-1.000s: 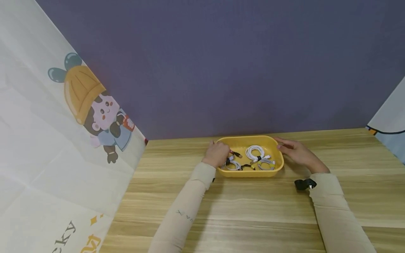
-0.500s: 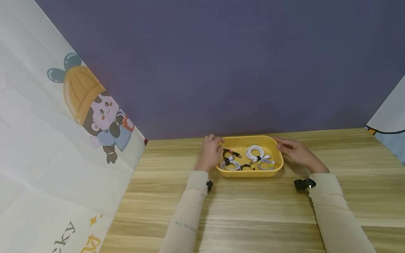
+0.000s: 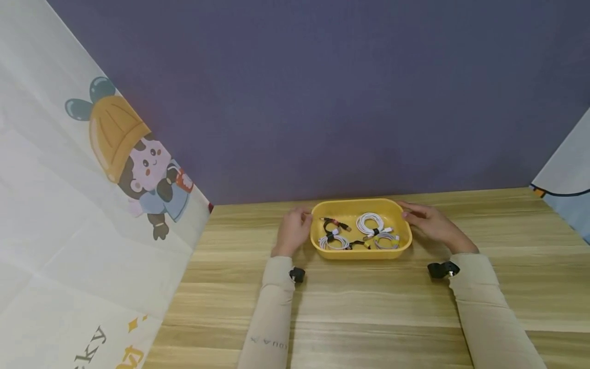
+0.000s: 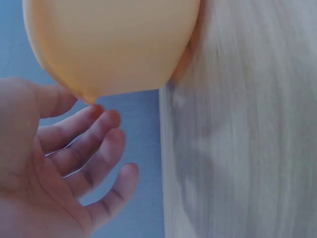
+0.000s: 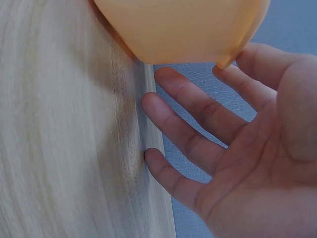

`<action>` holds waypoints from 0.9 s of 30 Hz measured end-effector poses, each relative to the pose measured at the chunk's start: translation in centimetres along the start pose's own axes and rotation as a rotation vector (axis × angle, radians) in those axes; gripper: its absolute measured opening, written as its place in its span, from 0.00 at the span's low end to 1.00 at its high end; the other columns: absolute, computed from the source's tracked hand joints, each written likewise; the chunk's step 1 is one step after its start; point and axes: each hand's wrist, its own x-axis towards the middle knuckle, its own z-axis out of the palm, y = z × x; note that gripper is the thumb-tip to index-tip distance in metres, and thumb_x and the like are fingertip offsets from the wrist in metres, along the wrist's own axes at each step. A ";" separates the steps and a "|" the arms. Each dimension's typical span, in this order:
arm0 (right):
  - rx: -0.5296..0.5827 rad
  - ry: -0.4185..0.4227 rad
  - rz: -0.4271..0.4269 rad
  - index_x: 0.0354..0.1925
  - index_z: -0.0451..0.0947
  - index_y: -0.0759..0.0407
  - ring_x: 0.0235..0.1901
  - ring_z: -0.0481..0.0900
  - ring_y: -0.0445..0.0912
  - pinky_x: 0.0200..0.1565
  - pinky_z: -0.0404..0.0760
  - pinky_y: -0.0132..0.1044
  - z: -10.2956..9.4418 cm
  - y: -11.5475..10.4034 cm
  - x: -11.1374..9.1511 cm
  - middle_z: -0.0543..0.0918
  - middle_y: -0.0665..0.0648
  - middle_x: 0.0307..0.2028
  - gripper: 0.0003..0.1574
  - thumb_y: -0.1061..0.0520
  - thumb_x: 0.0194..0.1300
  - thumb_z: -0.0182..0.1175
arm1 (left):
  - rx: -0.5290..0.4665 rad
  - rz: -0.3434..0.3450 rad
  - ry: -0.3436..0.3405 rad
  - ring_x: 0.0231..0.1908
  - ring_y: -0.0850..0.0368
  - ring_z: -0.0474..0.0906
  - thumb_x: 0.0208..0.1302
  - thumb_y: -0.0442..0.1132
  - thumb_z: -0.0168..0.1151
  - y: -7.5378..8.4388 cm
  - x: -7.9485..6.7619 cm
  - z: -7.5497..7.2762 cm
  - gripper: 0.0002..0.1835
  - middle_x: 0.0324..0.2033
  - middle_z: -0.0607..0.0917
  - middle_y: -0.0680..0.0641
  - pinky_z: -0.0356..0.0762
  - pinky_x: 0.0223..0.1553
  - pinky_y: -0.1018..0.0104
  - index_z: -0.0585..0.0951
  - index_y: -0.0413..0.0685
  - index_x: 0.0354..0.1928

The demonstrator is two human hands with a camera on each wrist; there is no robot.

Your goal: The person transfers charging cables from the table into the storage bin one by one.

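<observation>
A yellow plastic basin (image 3: 361,254) stands on the table near the wall. Inside lie a large white coiled cable (image 3: 371,216), a grey coil (image 3: 387,235) with a yellow tie, a light coil (image 3: 335,237) with a black tie and black cables (image 3: 342,224). My left hand (image 3: 293,231) is at the basin's left end, thumb and index finger pinching the rim, other fingers loosely bent below. At the right end, my right hand (image 3: 431,224) pinches the rim between thumb and index finger, the rest spread beneath. Both wrist views show the basin's outer wall (image 4: 114,49).
Behind the basin rises a dark blue-purple wall (image 3: 299,102). A white sheet with a cartoon figure (image 3: 152,164) runs along the left side. The wood-grain table (image 3: 369,312) extends toward me between both sleeved forearms.
My left hand has drawn out of the basin's left end, moved left and taken the rim. The basin shifts very slightly left; the right hand keeps its place at the right rim.
</observation>
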 end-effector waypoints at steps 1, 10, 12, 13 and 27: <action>0.002 0.001 0.001 0.74 0.55 0.48 0.69 0.57 0.67 0.64 0.61 0.68 0.0 0.0 0.0 0.58 0.66 0.72 0.39 0.35 0.72 0.44 | -0.001 -0.004 -0.016 0.34 0.56 0.81 0.70 0.45 0.55 0.0 -0.1 -0.1 0.15 0.36 0.86 0.47 0.81 0.37 0.64 0.82 0.47 0.52; 0.010 -0.003 -0.001 0.74 0.55 0.48 0.70 0.56 0.67 0.65 0.60 0.68 -0.3 0.2 -0.1 0.58 0.65 0.72 0.40 0.34 0.71 0.45 | -0.045 -0.021 -0.131 0.33 0.60 0.78 0.71 0.47 0.53 0.1 -0.4 -0.8 0.16 0.33 0.84 0.52 0.78 0.35 0.70 0.83 0.47 0.50; 0.010 -0.006 -0.001 0.74 0.54 0.47 0.69 0.57 0.67 0.65 0.61 0.67 -0.3 0.2 -0.1 0.58 0.66 0.72 0.40 0.34 0.71 0.45 | -0.044 -0.017 -0.139 0.34 0.60 0.78 0.71 0.47 0.54 0.1 -0.5 -0.8 0.16 0.34 0.85 0.52 0.79 0.36 0.69 0.83 0.47 0.50; 0.006 -0.006 0.002 0.74 0.54 0.46 0.69 0.57 0.67 0.64 0.61 0.68 -0.3 0.2 -0.1 0.58 0.66 0.72 0.40 0.34 0.71 0.45 | -0.043 -0.015 -0.141 0.34 0.60 0.78 0.71 0.47 0.54 0.1 -0.5 -0.9 0.16 0.34 0.85 0.51 0.79 0.36 0.69 0.83 0.47 0.50; 0.000 -0.002 0.000 0.74 0.54 0.50 0.69 0.56 0.68 0.64 0.60 0.68 -0.3 0.2 -0.4 0.57 0.66 0.72 0.39 0.35 0.73 0.44 | -0.053 -0.027 -0.173 0.35 0.59 0.78 0.72 0.48 0.52 0.0 -0.6 -0.5 0.17 0.35 0.84 0.51 0.78 0.35 0.69 0.82 0.49 0.52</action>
